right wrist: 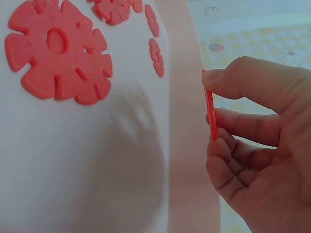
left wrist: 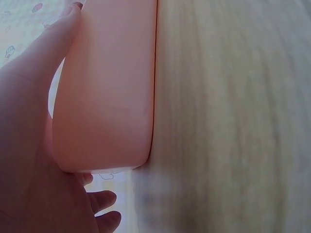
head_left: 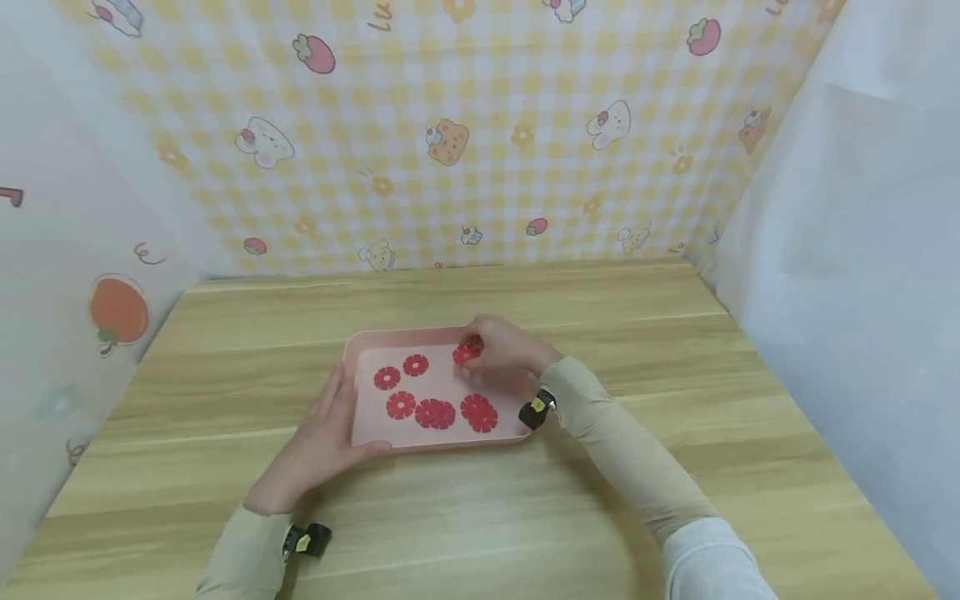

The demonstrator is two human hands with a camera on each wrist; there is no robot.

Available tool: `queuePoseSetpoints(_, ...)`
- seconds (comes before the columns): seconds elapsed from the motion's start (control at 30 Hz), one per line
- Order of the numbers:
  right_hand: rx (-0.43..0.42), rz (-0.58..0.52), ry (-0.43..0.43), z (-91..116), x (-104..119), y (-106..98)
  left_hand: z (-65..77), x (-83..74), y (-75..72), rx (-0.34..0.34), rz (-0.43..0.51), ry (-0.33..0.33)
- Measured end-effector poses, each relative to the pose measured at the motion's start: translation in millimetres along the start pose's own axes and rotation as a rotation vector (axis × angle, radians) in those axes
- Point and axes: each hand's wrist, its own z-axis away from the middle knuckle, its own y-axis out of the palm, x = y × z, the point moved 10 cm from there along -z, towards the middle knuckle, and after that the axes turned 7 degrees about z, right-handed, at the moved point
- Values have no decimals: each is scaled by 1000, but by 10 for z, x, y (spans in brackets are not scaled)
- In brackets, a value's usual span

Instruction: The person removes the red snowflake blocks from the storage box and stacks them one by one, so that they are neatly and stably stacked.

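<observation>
A pink tray [head_left: 408, 337] with a white floor lies on the table. My left hand [head_left: 318, 437] holds its near left corner, thumb along the front rim and fingers along the left side; the left wrist view shows the thumb over the tray wall [left wrist: 107, 87]. Near the tray's far right corner, my right hand [head_left: 510, 346] pinches a red slotted disc [head_left: 463, 353] between thumb and fingers. In the right wrist view that disc [right wrist: 211, 111] is edge-on above the tray. Several similar red discs [head_left: 401, 405] lie in the tray, some overlapping [right wrist: 56, 46].
The tray rests on a wood-grain table [head_left: 480, 517]. Behind it hangs a yellow checked cloth [head_left: 525, 100] with cartoon prints. White sheets [head_left: 862, 292] hang at the left and right. Each wrist wears a black strap with a small device [head_left: 318, 541].
</observation>
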Motion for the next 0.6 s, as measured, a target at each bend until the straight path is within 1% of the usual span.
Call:
queuePoseSetpoints(0.23,-70,47,-12,169,-72,-215,-12,15,-2,4,-7,-2)
queuePoseSetpoints(0.37,-97,53,-13,255,-143,-334,-6,26,-8,5,-6,-8)
queuePoseSetpoints(0.6,-120,23,49,382,-386,-436,-3,12,-7,-4,-6,2)
